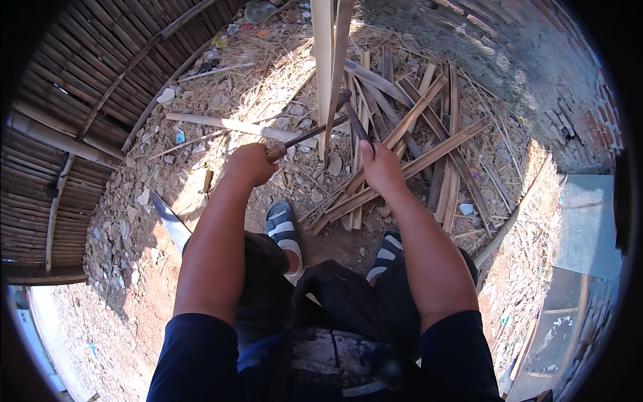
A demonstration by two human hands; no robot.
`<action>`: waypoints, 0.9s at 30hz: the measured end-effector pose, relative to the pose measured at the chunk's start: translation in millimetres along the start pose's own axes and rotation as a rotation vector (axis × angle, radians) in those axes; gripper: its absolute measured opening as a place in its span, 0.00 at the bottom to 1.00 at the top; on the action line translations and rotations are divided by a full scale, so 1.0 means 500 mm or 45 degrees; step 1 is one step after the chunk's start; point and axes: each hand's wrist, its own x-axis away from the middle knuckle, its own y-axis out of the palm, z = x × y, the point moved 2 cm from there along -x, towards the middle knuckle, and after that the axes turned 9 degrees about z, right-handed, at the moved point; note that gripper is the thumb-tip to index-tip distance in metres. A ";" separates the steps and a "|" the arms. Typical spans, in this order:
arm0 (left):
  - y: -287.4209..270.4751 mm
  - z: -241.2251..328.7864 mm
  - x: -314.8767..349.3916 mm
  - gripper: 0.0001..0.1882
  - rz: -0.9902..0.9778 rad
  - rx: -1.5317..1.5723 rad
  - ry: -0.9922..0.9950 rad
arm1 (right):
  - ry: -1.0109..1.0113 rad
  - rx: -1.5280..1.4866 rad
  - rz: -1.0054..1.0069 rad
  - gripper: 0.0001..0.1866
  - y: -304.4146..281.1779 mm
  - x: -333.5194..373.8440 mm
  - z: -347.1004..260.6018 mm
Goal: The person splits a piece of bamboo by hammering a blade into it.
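Note:
My left hand (pixel 250 164) grips the wooden handle of a long dark knife (pixel 315 132), whose blade reaches right into an upright pale bamboo pole (pixel 328 60). The blade sits in a split that runs down the pole. My right hand (pixel 379 165) holds a dark stick-like tool (pixel 353 117) whose upper end lies against the knife's tip beside the pole. Both forearms come up from the lower edge over my knees.
Split bamboo slats (pixel 429 147) lie piled on the ground to the right of the pole. A loose bamboo piece (pixel 231 124) rests on straw litter at left. A woven bamboo wall (pixel 80 100) curves along the left. My sandalled feet (pixel 283 228) stand below the hands.

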 end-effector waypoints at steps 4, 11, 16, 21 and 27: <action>0.004 -0.006 -0.012 0.25 0.000 0.027 -0.028 | 0.025 -0.357 0.355 0.28 -0.053 -0.017 -0.036; 0.003 0.007 -0.022 0.25 -0.066 0.010 -0.026 | -0.088 0.066 0.063 0.28 0.047 0.014 0.063; 0.003 -0.006 -0.024 0.25 -0.035 0.013 -0.049 | 0.011 -0.102 0.079 0.29 -0.008 -0.013 0.000; 0.001 -0.007 -0.021 0.26 -0.055 0.077 -0.083 | 0.022 -0.638 0.360 0.27 -0.042 -0.025 -0.037; 0.014 0.006 -0.025 0.25 0.022 -0.022 -0.014 | 0.022 -0.003 0.143 0.25 0.058 0.022 0.068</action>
